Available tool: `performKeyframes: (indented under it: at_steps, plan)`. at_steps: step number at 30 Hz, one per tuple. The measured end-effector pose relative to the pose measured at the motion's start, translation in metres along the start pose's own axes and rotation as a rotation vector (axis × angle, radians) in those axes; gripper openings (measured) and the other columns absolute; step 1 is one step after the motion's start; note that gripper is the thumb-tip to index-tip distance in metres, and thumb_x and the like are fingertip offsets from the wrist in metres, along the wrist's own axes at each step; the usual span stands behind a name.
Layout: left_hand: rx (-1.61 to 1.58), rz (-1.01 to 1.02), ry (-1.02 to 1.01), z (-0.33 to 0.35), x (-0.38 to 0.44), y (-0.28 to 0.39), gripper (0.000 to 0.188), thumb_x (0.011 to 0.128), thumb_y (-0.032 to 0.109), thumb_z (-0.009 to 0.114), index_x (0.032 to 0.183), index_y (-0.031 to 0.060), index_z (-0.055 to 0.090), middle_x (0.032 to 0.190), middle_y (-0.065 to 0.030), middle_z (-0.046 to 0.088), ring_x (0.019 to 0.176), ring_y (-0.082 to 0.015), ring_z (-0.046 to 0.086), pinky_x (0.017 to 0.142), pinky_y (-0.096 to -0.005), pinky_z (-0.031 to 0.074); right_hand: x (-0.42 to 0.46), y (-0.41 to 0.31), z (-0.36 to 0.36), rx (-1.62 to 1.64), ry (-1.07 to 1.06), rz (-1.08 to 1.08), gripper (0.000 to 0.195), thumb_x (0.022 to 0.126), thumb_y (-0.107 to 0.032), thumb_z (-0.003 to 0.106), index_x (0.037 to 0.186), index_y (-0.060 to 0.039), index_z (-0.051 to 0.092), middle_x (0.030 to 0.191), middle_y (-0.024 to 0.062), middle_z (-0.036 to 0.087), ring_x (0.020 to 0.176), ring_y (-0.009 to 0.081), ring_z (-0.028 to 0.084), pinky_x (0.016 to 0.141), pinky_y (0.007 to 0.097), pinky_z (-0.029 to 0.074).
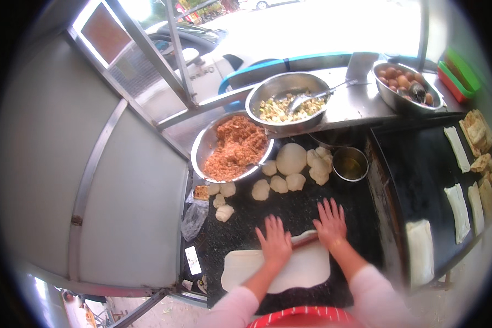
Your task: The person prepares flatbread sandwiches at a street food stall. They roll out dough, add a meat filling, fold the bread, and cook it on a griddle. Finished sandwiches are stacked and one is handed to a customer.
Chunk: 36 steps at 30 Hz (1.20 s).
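Note:
A thin sheet of pale dough (299, 268) with a wavy edge lies on the dark speckled worktop (246, 223) before me. Across its far part runs a slim reddish-brown rolling pin (305, 240), visible only between my hands. My left hand (277, 242) rests over the pin's left end, palm down, fingers stretched and spread. Over the other end lies my right hand (332, 225), also flat with fingers extended rather than wrapped around it. Beyond them sit several dough balls (279, 184) and one larger round of dough (291, 159).
Behind the dough stand bowls of reddish filling (238, 147), chopped filling with a spoon (279, 108) and eggs (395, 80). A metal cup of oil (351, 164) is near the black griddle (418, 164), which holds dough strips (457, 213). A metal panel (135, 197) borders the left.

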<state>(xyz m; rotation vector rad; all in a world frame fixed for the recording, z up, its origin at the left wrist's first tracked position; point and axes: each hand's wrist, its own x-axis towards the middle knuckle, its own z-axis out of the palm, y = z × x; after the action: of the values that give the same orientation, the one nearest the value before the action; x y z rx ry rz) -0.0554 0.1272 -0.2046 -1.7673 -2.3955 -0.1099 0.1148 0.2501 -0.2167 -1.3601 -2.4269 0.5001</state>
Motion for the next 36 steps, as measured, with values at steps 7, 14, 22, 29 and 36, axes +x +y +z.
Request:
performKeyframes:
  at_steps: [7,14,22,29,36]
  plan:
    - [-0.107,0.127,-0.130,-0.017,-0.064,0.007,0.060,0.101,0.034,0.049,0.152,0.0035,0.040,0.162,-0.0148,0.034,0.153,-0.0321,0.024,0.118,-0.0676,0.011,-0.073,0.002,-0.009,-0.136,0.043,0.062,0.061,0.094,-0.037,0.060,0.143,-0.0013,0.051,0.157,0.0172,0.041,0.151,0.0343,0.026,0.124,0.0542,0.014]
    - [-0.039,0.140,-0.223,-0.007,-0.066,0.008,0.058,0.103,0.033,0.044,0.153,0.0045,0.039,0.164,-0.0141,0.030,0.154,-0.0285,0.023,0.119,-0.0655,0.011,-0.081,0.005,-0.008,-0.056,-0.018,-0.047,0.056,0.095,-0.037,0.058,0.141,-0.0049,0.055,0.152,0.0153,0.047,0.148,0.0344,0.032,0.123,0.0540,0.019]
    - [-0.156,0.301,-0.208,-0.033,-0.127,0.040,0.055,0.102,0.028,0.047,0.149,0.0010,0.042,0.158,-0.0168,0.039,0.150,-0.0315,0.031,0.117,-0.0666,0.017,-0.177,0.022,-0.032,0.011,0.054,-0.066,0.057,0.087,-0.028,0.070,0.137,-0.0044,0.056,0.140,0.0120,0.055,0.141,0.0349,0.039,0.120,0.0555,0.025]
    - [-0.501,0.497,-0.175,-0.035,-0.157,0.034,0.060,0.080,0.000,0.056,0.139,0.0042,0.054,0.135,-0.0197,0.059,0.126,-0.0368,0.055,0.106,-0.0523,0.040,-0.224,0.046,-0.053,0.059,-0.005,-0.146,0.034,0.075,-0.012,0.071,0.108,-0.0097,0.065,0.104,0.0103,0.061,0.106,0.0332,0.057,0.099,0.0482,0.046]
    - [-0.438,0.336,-0.072,-0.069,-0.147,-0.024,0.042,0.084,0.002,0.057,0.126,0.0073,0.065,0.122,-0.0142,0.067,0.113,-0.0336,0.062,0.097,-0.0453,0.043,-0.168,-0.006,-0.011,0.220,-0.025,-0.307,0.026,0.081,-0.013,0.065,0.107,-0.0086,0.063,0.102,0.0097,0.061,0.106,0.0300,0.057,0.093,0.0422,0.046]
